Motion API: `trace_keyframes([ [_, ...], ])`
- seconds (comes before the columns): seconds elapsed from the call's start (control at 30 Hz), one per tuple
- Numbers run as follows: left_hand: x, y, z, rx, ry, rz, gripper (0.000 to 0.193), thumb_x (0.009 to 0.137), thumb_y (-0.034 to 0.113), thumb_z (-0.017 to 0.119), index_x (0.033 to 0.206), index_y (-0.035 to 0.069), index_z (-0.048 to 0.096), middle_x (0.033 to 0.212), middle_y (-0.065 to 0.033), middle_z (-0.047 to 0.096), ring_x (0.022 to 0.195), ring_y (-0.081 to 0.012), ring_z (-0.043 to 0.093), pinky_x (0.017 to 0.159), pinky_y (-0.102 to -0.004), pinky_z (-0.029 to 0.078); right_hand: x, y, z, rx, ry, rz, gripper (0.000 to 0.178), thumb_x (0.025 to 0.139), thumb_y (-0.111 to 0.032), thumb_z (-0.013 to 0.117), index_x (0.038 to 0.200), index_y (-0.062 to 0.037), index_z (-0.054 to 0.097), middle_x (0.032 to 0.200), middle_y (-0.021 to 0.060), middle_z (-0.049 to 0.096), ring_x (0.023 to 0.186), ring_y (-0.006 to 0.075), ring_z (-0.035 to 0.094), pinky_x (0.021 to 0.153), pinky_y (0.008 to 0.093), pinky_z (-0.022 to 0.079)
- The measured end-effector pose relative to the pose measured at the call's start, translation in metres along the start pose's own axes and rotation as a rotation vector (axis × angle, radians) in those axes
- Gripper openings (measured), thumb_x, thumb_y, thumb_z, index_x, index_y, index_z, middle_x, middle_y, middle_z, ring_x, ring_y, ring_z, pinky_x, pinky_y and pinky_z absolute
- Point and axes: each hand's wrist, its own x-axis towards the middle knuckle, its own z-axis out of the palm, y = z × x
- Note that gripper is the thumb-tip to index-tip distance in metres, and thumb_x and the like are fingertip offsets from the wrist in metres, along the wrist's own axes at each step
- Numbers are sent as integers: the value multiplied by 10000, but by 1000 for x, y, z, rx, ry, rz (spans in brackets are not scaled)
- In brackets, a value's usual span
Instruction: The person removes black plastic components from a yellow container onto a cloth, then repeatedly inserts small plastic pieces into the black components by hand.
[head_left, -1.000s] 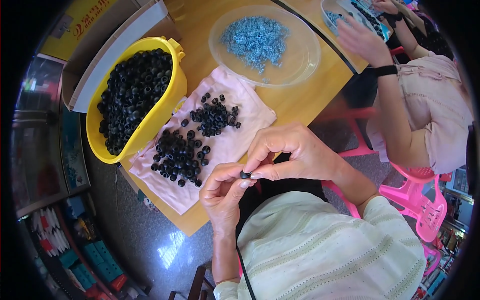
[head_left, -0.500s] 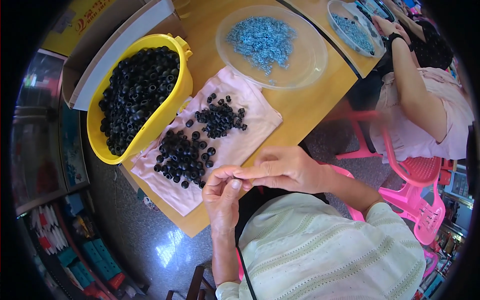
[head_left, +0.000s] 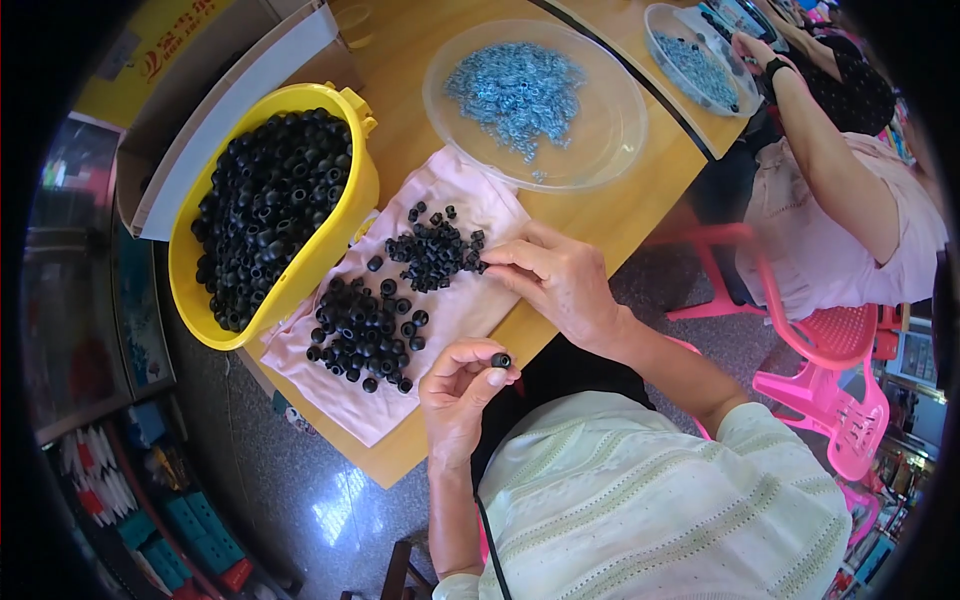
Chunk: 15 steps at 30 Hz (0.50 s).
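Observation:
My left hand (head_left: pixel 458 400) is closed, pinching a round black hollow piece (head_left: pixel 501 360) between thumb and fingers, its hole showing. My right hand (head_left: pixel 565 280) reaches over the pink cloth (head_left: pixel 490 310), its fingertips pinched together on a small black piece at the right edge of a pile of small black pieces (head_left: pixel 435 252). Nearer me on the same cloth lies a pile of larger, round black hollow pieces (head_left: pixel 362 330). A yellow basket (head_left: pixel 362 180) full of similar round black pieces (head_left: pixel 270 210) stands tilted at the cloth's left.
Beyond the cloth, a clear round tray (head_left: pixel 610 150) holds small translucent blue pieces (head_left: pixel 515 90) on the wooden table (head_left: pixel 400 455). A cardboard box (head_left: pixel 240 110) stands behind the basket. At right, a co-worker's arm (head_left: pixel 830 155) reaches over another tray (head_left: pixel 655 30); pink plastic chairs (head_left: pixel 820 340) stand nearby.
My right hand has left my left hand and moved up to the pile of small black pieces. My left hand stays near the table edge, its black piece now showing plainly.

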Motion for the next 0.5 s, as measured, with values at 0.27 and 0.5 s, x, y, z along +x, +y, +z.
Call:
trace_keyframes([
  [0.27,1,-2,-1,-14,6,34,157,845,0,654,993,-12,602,971,-107,622,807,-161,633,745,-285,537,-2,-6,4,4,58,51,103,759,-131,724,845,-94,680,780,48,618,706,245,633,588,334,489],
  [0.5,-1,-1,1,1,-8,55,161,860,12,639,1010,-9,583,976,-121,632,800,-174,637,746,-301,536,-4,-3,5,108,32,36,104,778,-57,716,878,-58,690,781,55,623,620,161,598,553,278,456],
])
